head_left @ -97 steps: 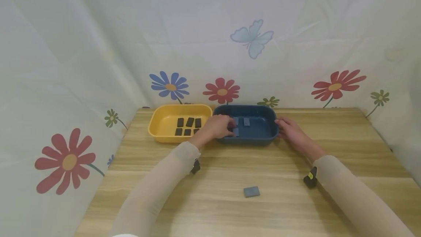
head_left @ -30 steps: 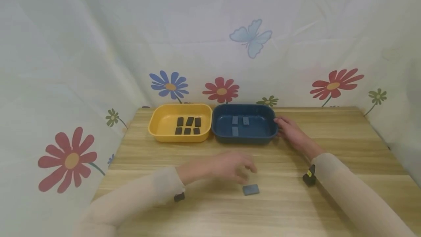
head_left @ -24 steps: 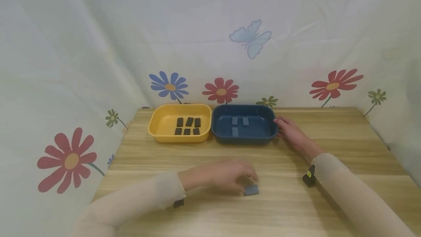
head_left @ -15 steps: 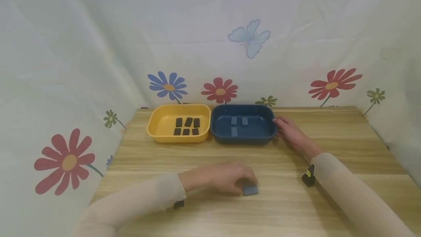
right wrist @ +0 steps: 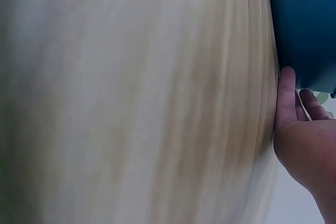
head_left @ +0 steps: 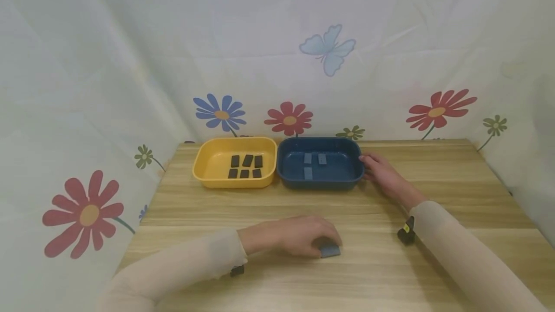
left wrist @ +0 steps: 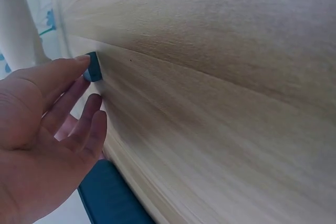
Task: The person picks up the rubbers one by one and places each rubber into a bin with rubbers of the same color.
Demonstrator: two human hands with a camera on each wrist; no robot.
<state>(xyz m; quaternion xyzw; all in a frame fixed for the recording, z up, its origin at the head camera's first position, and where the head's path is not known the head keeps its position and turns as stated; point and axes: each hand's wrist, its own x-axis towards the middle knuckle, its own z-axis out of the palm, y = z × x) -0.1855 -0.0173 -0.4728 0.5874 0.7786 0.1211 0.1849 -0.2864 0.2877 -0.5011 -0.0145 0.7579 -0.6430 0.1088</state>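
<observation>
My left hand (head_left: pixel 303 236) is low over the table, pinching a small blue-grey rectangular tile (head_left: pixel 330 251) by its edges. In the left wrist view the thumb and forefinger sit on opposite sides of the tile (left wrist: pixel 93 67), while the other fingers bend loosely apart from it. My right hand (head_left: pixel 386 175) touches the right end of the blue tray (head_left: pixel 321 185), its fingers fairly straight against the end wall in the right wrist view. Three blue-grey tiles (head_left: pixel 322 159) lie flat inside that tray, two behind and one in front.
A yellow tray (head_left: pixel 201 167) stands against the blue tray's left side, with several black tiles (head_left: pixel 247 160) in two rows. Both trays are near the back edge of the wooden table (head_left: pixel 373 283). A flowered cloth (head_left: pixel 243 61) hangs behind.
My left hand has left the blue tray, come forward across the table, and lowered onto the loose tile, its fingers now round it. My right hand has stayed at the blue tray's end.
</observation>
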